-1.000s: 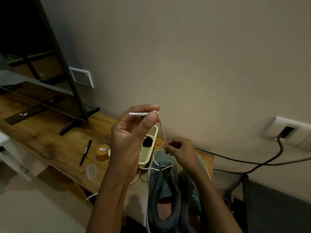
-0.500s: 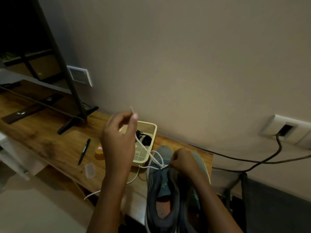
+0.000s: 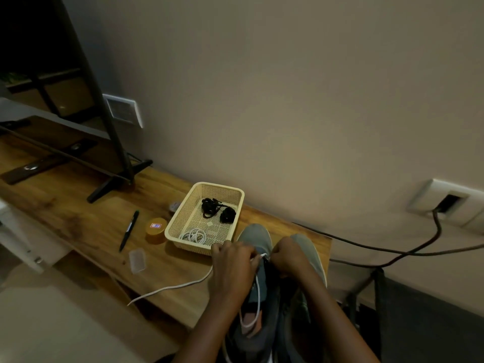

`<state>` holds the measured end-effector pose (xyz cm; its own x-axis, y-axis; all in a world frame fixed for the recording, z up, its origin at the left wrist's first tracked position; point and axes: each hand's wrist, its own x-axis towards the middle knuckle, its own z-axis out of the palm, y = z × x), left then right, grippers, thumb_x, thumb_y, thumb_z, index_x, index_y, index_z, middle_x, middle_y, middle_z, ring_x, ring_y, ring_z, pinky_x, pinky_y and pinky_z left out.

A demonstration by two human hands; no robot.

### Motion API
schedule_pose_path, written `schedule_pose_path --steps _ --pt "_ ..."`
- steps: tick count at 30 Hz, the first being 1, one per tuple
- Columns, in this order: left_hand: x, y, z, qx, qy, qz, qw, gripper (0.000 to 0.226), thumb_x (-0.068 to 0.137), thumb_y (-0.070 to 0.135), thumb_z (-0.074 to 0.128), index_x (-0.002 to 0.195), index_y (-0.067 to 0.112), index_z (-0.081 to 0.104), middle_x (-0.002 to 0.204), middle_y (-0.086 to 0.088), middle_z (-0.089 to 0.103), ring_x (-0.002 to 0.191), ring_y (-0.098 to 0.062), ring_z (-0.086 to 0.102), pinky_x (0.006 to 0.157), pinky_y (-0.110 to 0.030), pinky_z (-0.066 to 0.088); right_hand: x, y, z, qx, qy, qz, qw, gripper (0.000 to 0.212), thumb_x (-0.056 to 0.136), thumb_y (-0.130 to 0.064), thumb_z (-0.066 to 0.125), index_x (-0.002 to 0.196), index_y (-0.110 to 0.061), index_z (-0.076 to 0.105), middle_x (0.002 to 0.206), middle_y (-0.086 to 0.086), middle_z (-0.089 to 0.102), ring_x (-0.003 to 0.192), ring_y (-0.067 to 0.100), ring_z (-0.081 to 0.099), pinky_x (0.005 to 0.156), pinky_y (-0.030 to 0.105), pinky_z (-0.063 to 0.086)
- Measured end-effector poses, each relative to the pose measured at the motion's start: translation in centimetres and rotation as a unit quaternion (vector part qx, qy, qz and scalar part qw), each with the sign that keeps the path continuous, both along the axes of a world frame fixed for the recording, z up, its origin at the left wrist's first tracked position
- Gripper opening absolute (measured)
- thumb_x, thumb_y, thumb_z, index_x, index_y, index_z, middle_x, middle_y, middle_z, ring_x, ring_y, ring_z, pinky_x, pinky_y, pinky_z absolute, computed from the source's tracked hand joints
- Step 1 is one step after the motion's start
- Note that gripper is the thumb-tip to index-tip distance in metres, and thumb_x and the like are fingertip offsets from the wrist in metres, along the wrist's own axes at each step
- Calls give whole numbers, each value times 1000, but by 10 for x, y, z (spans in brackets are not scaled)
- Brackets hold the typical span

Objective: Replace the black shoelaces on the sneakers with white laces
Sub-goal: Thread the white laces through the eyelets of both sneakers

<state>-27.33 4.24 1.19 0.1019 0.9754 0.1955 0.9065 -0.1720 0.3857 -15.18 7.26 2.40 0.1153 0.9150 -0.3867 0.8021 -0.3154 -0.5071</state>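
Two hands meet over the toe end of the grey sneaker (image 3: 255, 234): left hand (image 3: 233, 265) fingers clamp the white lace (image 3: 170, 286); right hand (image 3: 290, 255) fingers curl, their hold hidden. Pull unevenly and you may drag its loose tail back out.

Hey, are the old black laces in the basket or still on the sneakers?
In the basket: two black lace bundles lie on its mesh floor, near a coiled white lace.
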Motion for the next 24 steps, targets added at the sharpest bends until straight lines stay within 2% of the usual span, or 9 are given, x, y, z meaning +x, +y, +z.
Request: schedule_pose_path --steps 2,3,6,10,15,20,24 --pt "3 1 -8 -12 26 1 1000 18 92 40 51 99 30 65 105 10 61 101 -15 48 86 -32 26 2 0 1 -3 4 -3 1000 31 86 -5 53 57 -5 44 55 7 42 52 21 46 48 27 38" --pt "4 2 -11 -16 25 4 1000 16 90 39 52 97 31 64 104 10 61 101 -15 47 85 -31 26 2 0 1 -3 10 -5 1000 35 86 -5 53 54 -7 40 53 7 40 48 18 43 45 25 35" --pt "9 5 -19 -23 28 4 999 13 88 38 54 92 31 63 100 10 59 102 -16 45 81 -28 21 5 1 -3 -9 28 -15 999 33 86 -6 54 54 -6 44 52 8 44 46 17 44 46 25 38" --pt "12 5 -19 -12 47 -2 999 16 92 34 50 92 27 65 98 9 60 101 -13 45 83 -30 15 6 2 -5 -5 38 -18 999 30 85 -4 53 56 -5 47 51 8 44 45 18 44 50 28 40" --pt "10 8 -18 -21 36 1 999 21 93 37 50 95 27 68 98 8 62 100 -12 48 82 -31 14 5 3 -7 0 40 -24 999 32 84 0 50 53 -6 45 50 8 44 45 19 45 49 29 41" --pt "9 9 -21 -31 9 8 999 20 92 38 52 90 28 69 93 9 62 97 -11 48 73 -30 11 7 3 -9 0 46 -20 999 33 85 -2 52 53 -7 43 49 8 43 43 18 43 45 26 38" --pt "10 10 -22 -43 -12 17 999 18 91 35 53 92 29 70 96 9 62 99 -11 48 72 -29 10 6 4 -10 8 53 -20 998 30 84 -1 53 55 -5 45 50 9 44 46 20 44 50 30 40"
